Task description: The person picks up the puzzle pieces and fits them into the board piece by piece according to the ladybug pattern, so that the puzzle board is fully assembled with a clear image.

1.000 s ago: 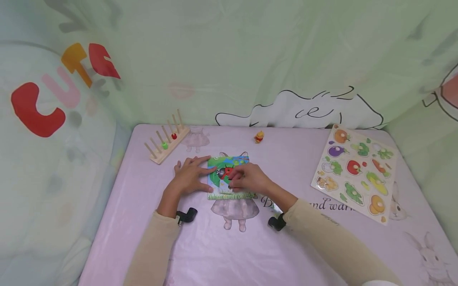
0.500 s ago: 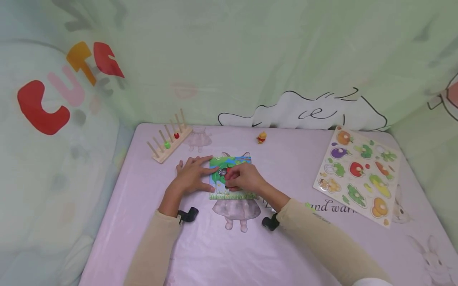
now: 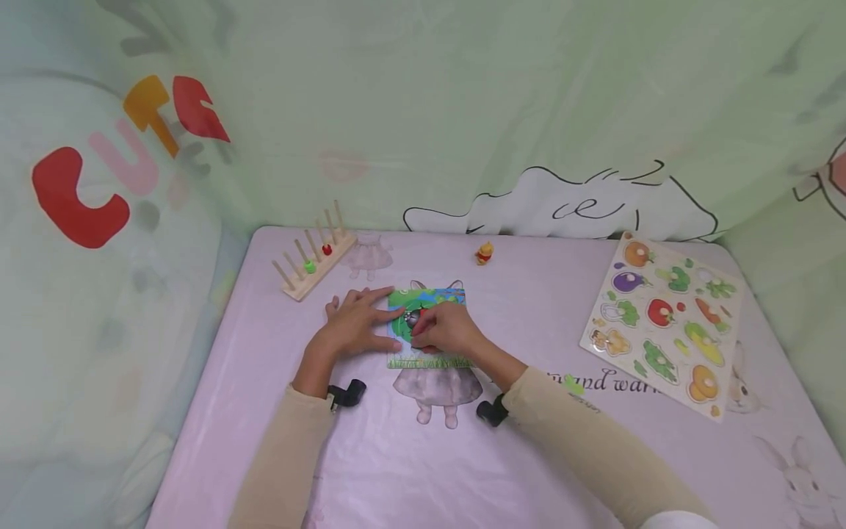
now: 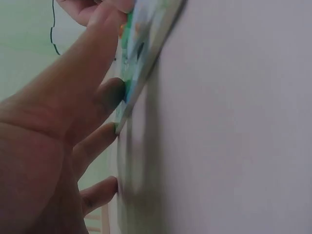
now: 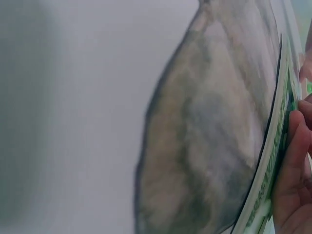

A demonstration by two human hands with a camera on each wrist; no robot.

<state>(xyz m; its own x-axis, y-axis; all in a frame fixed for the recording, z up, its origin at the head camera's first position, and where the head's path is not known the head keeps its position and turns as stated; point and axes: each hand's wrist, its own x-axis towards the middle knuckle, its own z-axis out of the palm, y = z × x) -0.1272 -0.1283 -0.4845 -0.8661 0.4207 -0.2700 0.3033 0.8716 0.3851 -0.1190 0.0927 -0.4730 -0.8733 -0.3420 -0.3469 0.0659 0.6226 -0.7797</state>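
Note:
A small picture puzzle board (image 3: 429,363) with a ladybug on green leaves lies in the middle of the table. My left hand (image 3: 353,325) rests along its left side, fingers spread, thumb and index finger reaching onto the board. In the left wrist view, the fingertips of the left hand (image 4: 58,117) meet the board's edge. My right hand (image 3: 449,328) is over the board's right half, thumb and fingers pinching a light-blue puzzle piece (image 3: 408,353) at the lower left of the picture. The right hand (image 5: 295,170) hides part of the ladybug and the board's right side.
A wooden peg rack (image 3: 320,268) with a green and a red ring stands at the back left. A small yellow bear figure (image 3: 485,253) is behind the board. To the right lies a vegetable knob puzzle (image 3: 661,327). Fabric walls border the table (image 3: 410,470).
The right hand has shifted slightly left with the puzzle piece, which has gone from tilted over the board to lying nearly flush at its lower left. The left hand stays on the board's side.

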